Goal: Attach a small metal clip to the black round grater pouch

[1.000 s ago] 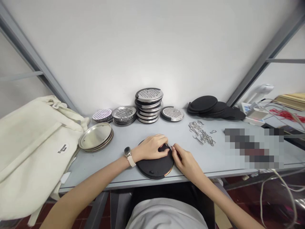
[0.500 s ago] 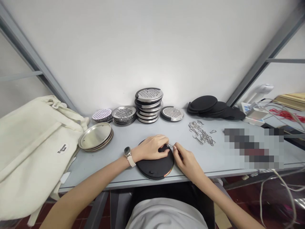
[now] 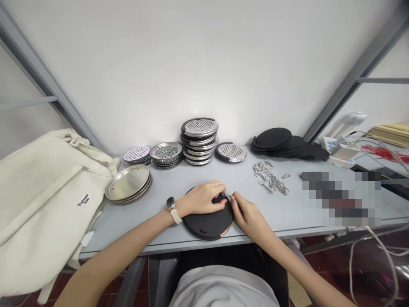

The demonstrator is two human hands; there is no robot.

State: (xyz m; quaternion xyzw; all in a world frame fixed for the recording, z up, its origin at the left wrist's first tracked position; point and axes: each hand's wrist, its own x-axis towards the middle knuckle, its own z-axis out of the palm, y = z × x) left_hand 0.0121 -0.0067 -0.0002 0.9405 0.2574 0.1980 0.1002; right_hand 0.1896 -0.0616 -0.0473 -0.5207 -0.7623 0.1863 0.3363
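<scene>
A black round disc [image 3: 207, 221] lies flat near the table's front edge, with an orange-copper glint on its lower right rim. My left hand [image 3: 207, 197], a watch on its wrist, lies across the disc with its fingers curled over the far right part of the rim. My right hand [image 3: 246, 211] pinches a small silver metal clip [image 3: 226, 195] against that same part of the rim, close to the left fingertips. The clip's far end is partly hidden by the fingers. A pile of similar loose silver clips [image 3: 271, 181] lies to the right of my hands.
Behind my hands stand a stack of black-rimmed metal graters [image 3: 200, 128], a single grater [image 3: 232, 152] and grater plates [image 3: 166, 151]. Shallow metal discs [image 3: 129, 183] and a cream bag [image 3: 47, 204] are at left. More black discs [image 3: 275, 138] lie at back right.
My right hand has shifted slightly left, bringing the metal clip closer to the disc's rim and my left fingers. My left hand and the disc stay in place.
</scene>
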